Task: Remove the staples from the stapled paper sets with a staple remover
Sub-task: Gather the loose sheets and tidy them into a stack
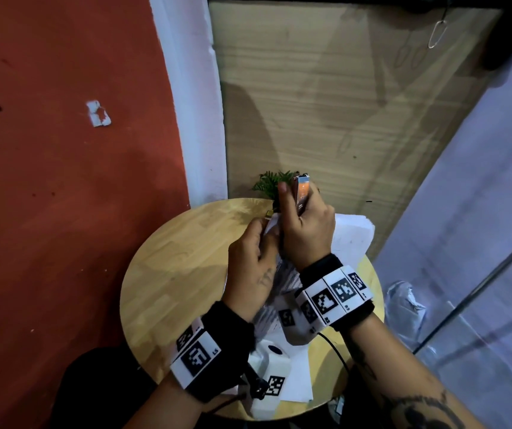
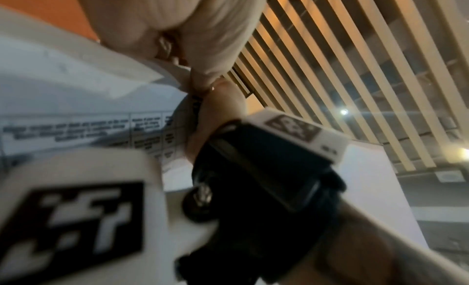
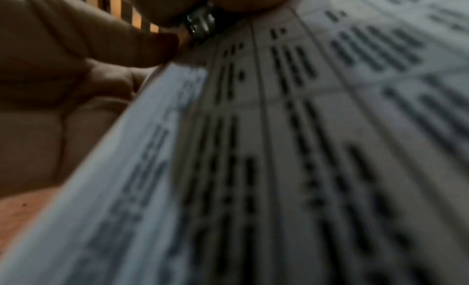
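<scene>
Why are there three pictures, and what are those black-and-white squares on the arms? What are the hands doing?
No machine here: a person wears three cameras. The big picture looks down from their head. The other two look along each wrist, so they are close and blurry. The squares are marker bands strapped on the wrists. The left hand holds a printed paper set above the round wooden table. The right hand grips a staple remover at the paper's top corner. More paper lies on the table.
</scene>
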Motion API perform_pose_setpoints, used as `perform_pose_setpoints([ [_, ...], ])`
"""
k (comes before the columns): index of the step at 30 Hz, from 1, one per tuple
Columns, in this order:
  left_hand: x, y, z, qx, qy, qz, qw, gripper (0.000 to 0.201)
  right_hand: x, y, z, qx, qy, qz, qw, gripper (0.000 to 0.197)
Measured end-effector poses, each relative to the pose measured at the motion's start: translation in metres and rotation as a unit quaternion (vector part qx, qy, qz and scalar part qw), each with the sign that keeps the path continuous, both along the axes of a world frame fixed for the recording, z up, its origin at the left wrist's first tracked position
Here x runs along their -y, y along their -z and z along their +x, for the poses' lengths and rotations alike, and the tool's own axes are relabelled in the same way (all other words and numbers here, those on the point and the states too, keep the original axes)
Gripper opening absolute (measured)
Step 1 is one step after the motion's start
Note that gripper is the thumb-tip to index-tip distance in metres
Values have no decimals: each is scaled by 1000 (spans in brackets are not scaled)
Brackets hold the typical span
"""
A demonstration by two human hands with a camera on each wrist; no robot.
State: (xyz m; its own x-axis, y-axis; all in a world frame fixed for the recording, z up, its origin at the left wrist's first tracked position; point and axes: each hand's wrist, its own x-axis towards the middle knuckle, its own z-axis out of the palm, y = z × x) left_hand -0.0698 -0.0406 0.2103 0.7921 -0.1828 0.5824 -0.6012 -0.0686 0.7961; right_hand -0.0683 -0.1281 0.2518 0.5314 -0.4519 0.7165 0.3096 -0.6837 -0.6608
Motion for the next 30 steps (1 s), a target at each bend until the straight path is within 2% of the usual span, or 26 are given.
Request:
perform_pose_setpoints([
  [4, 2, -3, -2, 26, -22, 18, 999, 9, 1, -3, 3, 34, -27, 25, 999, 32],
  [7, 0, -4, 1, 10, 13, 8, 1000, 7, 6, -3, 5, 34, -27, 19, 999, 33],
  [10, -3, -4, 3, -24, 27, -23, 999, 14, 6, -4, 5, -18, -18, 0, 1000, 35],
  [12, -6, -7, 4, -22, 18, -43, 999, 8, 5, -7, 4, -39, -9, 3, 999, 33],
  [13, -8, -10, 5, -16, 15, -50, 999, 5, 8, -11, 2, -25, -12, 30, 999, 37],
  [15, -17, -14, 12, -17, 12, -56, 998, 9, 19, -22, -1, 51, -31, 148, 987, 47],
  [16, -21, -15, 16, -33, 23, -69, 997, 12, 28, -29, -3, 104, -46, 215, 970, 38],
  [18, -31, -17, 23, -90, 59, -109, 988, 16, 49, -36, -11, 188, -33, 291, 937, 23],
  [20, -39, -19, 27, -131, 80, -133, 979, 16, 68, -22, -19, 199, -42, 344, 917, 24],
  [23, -55, -24, 31, -168, 100, -138, 971, 19, 79, 33, -21, 73, -109, 381, 915, 26],
  [24, -61, -27, 33, -180, 110, -139, 968, 19, 78, 54, -19, 19, -138, 391, 910, 34],
  [27, -83, -35, 39, -178, 125, -137, 966, 18, 57, 96, -7, -116, -253, 423, 863, 71],
  [28, -91, -37, 43, -173, 123, -136, 968, 18, 48, 102, -2, -154, -286, 422, 847, 76],
  [29, -99, -40, 47, -170, 118, -138, 968, 18, 39, 105, 3, -184, -312, 420, 832, 73],
  [30, -109, -41, 54, -172, 110, -142, 969, 18, 31, 108, 9, -209, -324, 421, 821, 62],
])
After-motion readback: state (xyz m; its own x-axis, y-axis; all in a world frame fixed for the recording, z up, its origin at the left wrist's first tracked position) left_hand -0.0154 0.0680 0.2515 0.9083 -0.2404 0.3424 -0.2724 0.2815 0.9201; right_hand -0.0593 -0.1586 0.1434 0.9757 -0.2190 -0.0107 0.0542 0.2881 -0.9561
